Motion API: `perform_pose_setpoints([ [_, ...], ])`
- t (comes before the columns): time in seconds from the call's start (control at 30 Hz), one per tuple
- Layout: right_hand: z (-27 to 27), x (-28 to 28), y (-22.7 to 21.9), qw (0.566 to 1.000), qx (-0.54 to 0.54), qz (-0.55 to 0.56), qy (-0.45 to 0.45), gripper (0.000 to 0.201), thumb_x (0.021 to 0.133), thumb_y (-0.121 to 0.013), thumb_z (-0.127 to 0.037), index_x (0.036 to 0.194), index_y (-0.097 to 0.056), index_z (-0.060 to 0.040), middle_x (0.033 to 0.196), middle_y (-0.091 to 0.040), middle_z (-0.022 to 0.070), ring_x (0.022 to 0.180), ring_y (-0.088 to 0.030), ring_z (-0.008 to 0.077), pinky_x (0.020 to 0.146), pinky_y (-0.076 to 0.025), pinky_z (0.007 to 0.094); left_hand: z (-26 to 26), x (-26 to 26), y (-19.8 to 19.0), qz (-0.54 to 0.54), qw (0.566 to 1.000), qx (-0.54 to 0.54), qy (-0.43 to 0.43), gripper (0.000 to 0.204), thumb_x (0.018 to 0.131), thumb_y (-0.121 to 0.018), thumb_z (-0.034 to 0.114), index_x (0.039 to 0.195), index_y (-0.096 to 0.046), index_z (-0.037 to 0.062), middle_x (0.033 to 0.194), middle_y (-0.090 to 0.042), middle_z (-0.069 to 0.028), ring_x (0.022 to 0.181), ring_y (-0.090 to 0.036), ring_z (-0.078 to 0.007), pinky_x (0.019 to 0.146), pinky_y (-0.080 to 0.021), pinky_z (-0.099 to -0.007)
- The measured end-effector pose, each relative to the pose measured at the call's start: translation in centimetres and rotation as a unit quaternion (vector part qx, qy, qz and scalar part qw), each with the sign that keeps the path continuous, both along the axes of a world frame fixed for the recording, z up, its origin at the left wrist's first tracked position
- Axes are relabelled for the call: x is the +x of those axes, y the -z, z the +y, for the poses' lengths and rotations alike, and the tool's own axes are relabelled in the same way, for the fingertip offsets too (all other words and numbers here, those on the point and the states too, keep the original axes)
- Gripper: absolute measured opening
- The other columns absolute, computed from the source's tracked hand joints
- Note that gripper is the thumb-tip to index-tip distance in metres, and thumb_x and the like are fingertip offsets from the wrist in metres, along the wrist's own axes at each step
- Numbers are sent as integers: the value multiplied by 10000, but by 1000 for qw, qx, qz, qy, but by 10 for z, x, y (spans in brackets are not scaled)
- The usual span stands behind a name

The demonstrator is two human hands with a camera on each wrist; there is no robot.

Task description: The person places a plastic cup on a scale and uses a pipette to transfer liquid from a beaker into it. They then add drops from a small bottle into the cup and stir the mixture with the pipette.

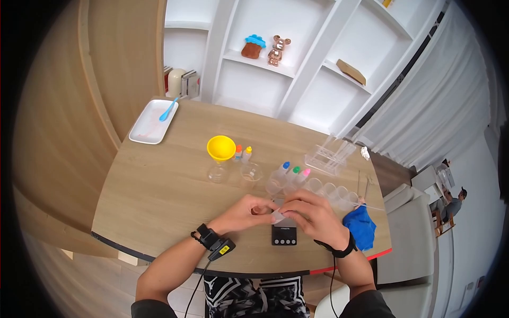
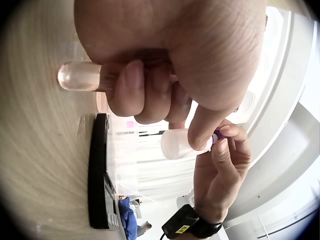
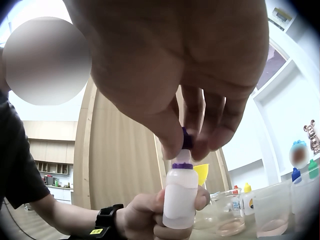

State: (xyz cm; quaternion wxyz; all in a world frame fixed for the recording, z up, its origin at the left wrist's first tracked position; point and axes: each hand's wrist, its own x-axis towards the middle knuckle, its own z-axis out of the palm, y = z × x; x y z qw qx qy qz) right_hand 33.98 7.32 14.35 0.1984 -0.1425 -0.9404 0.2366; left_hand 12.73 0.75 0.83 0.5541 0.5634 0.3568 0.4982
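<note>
My left hand (image 1: 241, 214) grips a small white dropper bottle (image 3: 180, 197) upright between thumb and fingers. The curled lower fingers of that hand also hold a clear round-ended test tube (image 2: 80, 76). Above the bottle, my right hand (image 1: 318, 217) pinches its purple cap (image 3: 186, 140) between thumb and fingertips. A pale nozzle (image 3: 183, 156) shows between the cap and the purple ring (image 3: 182, 165) on the bottle's neck. Both hands are over a black digital scale (image 1: 284, 236), and the bottle overlaps its plate in the head view.
A yellow funnel (image 1: 221, 147) stands on a flask, beside a beaker (image 1: 251, 174) and small capped bottles. Several clear cups (image 1: 329, 192) line up before a test tube rack (image 1: 324, 159). A blue cloth (image 1: 361, 227) lies right, a white tray (image 1: 140, 127) with a blue spoon far left.
</note>
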Motion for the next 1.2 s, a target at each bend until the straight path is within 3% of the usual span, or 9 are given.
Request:
perform_pose_setpoints([
  [0.13,1,14,-3,997,2,65,40,158,852,-792,7,1002,-750,-22,1028,-717,110,897,-698,289,788,-551,375,-1,0,-2,-3,1000,-10,6,277,978,-769,128,1243,-741,53,714,-457,130,650,-345,3,576,-271,-227],
  [0.23,12,43,6,990,-51,24,125,163,830,-778,54,977,-739,-7,1002,-720,120,854,-694,270,762,-543,361,-1,0,-2,2,1000,-11,-2,288,978,-772,135,1255,-743,64,714,-441,134,646,-336,1,575,-266,-226],
  [0.37,32,85,40,981,6,-62,186,153,846,-727,84,982,-695,21,1036,-704,149,913,-684,373,756,-550,400,-5,1,-6,3,1000,-14,-24,254,976,-773,199,1189,-757,61,683,-379,125,637,-309,-19,572,-250,-248],
  [0.47,30,104,62,981,5,-66,182,191,829,-720,101,996,-710,8,1017,-704,152,843,-693,320,763,-549,374,-4,1,-6,0,999,-17,-31,259,976,-775,204,1195,-758,67,678,-369,126,634,-301,-21,572,-241,-252],
  [0.57,27,110,71,972,-61,-111,200,194,866,-712,47,1052,-683,2,1032,-693,163,938,-683,398,776,-552,424,-5,2,-11,-6,999,-19,-37,263,978,-775,203,1205,-756,71,678,-364,126,636,-298,-21,574,-232,-253],
  [0.77,32,103,63,979,10,-153,134,229,873,-752,-26,1095,-693,-26,1071,-698,162,1007,-674,387,798,-558,425,-6,-1,-9,8,999,-19,-38,266,977,-778,200,1210,-754,73,685,-358,129,642,-296,-23,579,-231,-256],
  [0.87,16,71,39,981,-40,-63,178,269,883,-783,-74,1138,-703,-38,1109,-706,152,1031,-678,357,827,-556,431,-5,1,-9,5,999,-10,-37,266,974,-783,204,1205,-756,75,681,-353,127,640,-295,-27,580,-232,-256],
  [0.97,-1,39,26,985,-96,-7,141,353,869,-811,-94,1196,-693,-32,1156,-710,130,1080,-684,288,920,-529,387,-5,2,-10,0,1000,-7,-30,269,973,-784,206,1208,-757,77,682,-355,119,643,-301,-31,581,-237,-258],
  [1.2,-3,-3,45,990,-122,63,34,355,899,-810,-102,1214,-667,-22,1299,-684,155,1213,-664,305,1021,-515,382,-2,1,-2,-30,999,23,-22,294,982,-764,201,1249,-737,81,732,-426,89,675,-347,-36,589,-287,-266],
])
